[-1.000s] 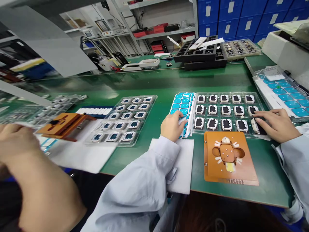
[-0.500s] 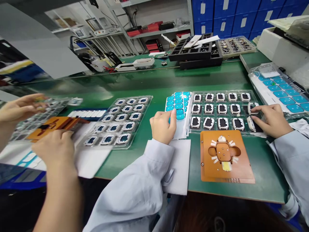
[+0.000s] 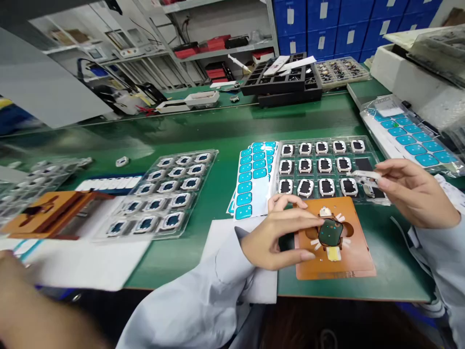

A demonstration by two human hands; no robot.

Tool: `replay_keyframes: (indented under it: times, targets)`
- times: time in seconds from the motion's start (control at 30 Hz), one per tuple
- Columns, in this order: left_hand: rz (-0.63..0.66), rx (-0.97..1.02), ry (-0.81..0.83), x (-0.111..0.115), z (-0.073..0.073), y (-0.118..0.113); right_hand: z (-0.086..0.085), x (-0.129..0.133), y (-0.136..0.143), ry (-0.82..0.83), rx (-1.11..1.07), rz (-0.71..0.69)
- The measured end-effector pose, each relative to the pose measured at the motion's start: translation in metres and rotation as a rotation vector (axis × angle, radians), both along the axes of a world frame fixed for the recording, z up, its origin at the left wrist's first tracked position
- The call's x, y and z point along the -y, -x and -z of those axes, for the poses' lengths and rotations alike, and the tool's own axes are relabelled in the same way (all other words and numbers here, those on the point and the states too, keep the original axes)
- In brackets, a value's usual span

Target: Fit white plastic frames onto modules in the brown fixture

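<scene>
My left hand (image 3: 281, 232) is at the left part of the orange fixture (image 3: 358, 259), its fingertips holding a dark rounded-square film (image 3: 330, 233) over the fixture's central recess. My right hand (image 3: 417, 191) pinches a white watch-case frame (image 3: 366, 176) above the right end of the clear tray (image 3: 370, 145), which holds rows of similar frames. Left of that tray lie sheets of blue stickers (image 3: 244, 186), with a bare white area on the top sheet.
A second tray of frames (image 3: 218, 151) sits to the left, beside another orange fixture (image 3: 39, 208). A co-worker's blurred arm (image 3: 32, 310) is at the lower left. Black compartment boxes (image 3: 276, 87) stand at the back; a bagged sticker sheet (image 3: 414, 138) lies at the right.
My left hand has moved from the sticker sheets to the fixture with the dark film. My right hand has lifted a frame from the tray. The co-worker's hands have left the other fixture.
</scene>
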State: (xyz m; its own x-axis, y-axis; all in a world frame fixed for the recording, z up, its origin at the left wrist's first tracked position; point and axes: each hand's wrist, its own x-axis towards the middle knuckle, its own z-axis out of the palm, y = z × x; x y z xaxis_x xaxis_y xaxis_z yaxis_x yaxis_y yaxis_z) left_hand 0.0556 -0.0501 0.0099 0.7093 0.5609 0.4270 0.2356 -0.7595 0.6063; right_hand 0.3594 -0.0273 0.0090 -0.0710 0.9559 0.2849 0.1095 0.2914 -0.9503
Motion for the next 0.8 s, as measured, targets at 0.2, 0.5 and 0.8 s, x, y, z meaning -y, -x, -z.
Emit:
replay_keyframes:
  times: [0.2, 0.5, 0.8]
  targets:
    - [-0.164, -0.169, -0.569, 0.007, 0.006, -0.004, -0.013, 0.021, 0.014, -0.2, 0.197, -0.266]
    - [-0.113, -0.162, -0.723, 0.006, 0.003, 0.0, -0.013, 0.025, 0.015, -0.385, 0.429, -0.371]
    - [0.032, -0.161, -0.517, 0.005, 0.005, -0.003, -0.006, 0.02, 0.01, -0.459, 0.48, -0.327]
